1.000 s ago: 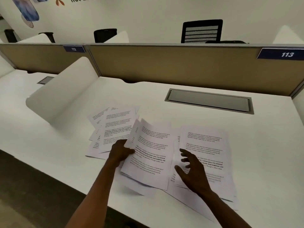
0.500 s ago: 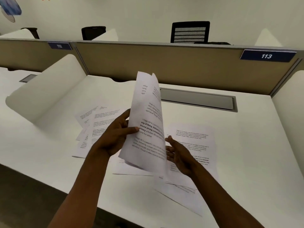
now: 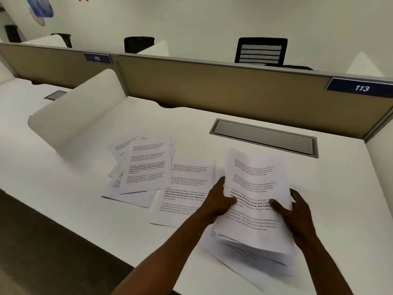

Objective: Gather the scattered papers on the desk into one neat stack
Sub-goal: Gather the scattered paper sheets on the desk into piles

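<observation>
Both hands hold a bundle of printed papers (image 3: 256, 188) just above the white desk (image 3: 344, 188), at the right of the spread. My left hand (image 3: 219, 201) grips its left edge and my right hand (image 3: 295, 211) grips its right edge, thumbs on top. More sheets (image 3: 251, 258) lie fanned under the bundle near the desk's front edge. A single printed sheet (image 3: 182, 192) lies flat to the left of my left hand. Further left, a loose pile of several overlapping sheets (image 3: 142, 167) rests on the desk.
A grey cable hatch (image 3: 263, 137) is set in the desk behind the papers. A tan partition (image 3: 212, 86) with labels 112 and 113 closes the back. A white curved divider (image 3: 72, 122) stands at the left. The desk's front edge runs diagonally at bottom left.
The bundle, held upright in the middle half a second ago, has come down and to the right over the right-hand sheets. Both hands now grip its side edges.
</observation>
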`<state>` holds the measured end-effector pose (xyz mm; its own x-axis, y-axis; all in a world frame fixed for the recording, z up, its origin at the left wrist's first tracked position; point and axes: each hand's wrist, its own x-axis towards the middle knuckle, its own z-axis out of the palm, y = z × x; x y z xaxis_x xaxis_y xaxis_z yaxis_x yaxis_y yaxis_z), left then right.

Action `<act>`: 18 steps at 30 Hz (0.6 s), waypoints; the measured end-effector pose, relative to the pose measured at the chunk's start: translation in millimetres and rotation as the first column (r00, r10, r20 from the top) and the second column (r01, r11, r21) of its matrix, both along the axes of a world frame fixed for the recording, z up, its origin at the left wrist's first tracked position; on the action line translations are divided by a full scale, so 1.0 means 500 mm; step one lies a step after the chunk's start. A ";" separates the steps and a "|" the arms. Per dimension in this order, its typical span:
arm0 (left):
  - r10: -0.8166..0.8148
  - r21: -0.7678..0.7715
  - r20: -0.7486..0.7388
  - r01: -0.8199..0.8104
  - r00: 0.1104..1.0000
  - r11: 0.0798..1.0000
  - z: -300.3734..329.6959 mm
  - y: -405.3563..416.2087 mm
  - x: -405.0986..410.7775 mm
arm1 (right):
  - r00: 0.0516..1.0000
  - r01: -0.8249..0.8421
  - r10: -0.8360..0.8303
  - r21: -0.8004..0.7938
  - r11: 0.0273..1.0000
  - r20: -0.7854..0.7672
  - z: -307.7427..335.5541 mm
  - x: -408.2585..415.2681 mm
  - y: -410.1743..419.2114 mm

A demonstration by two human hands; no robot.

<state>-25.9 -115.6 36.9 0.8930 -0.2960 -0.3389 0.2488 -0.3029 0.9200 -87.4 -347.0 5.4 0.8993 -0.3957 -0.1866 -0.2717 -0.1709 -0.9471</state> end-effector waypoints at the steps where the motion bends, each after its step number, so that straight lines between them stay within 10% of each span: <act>1: -0.012 0.042 0.010 0.011 1.000 0.999 -0.010 -0.008 0.000 | 0.999 0.032 -0.033 -0.065 0.997 -0.020 -0.005 -0.005 -0.002; 11: 0.075 0.548 0.365 -0.279 0.928 0.789 -0.120 0.109 -0.010 | 0.964 0.191 -0.229 -0.250 0.949 -0.133 -0.084 -0.032 0.005; 18: 0.188 0.788 0.255 -0.316 0.949 0.528 -0.190 0.230 -0.063 | 0.938 0.288 -0.346 -0.621 0.729 0.029 -0.073 -0.025 0.040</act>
<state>-57.3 -0.5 -58.1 0.9362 0.2920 -0.1956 0.3440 -0.8750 0.3406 -99.9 -327.1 -31.2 0.6934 -0.7095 0.1262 -0.4873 -0.5906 -0.6432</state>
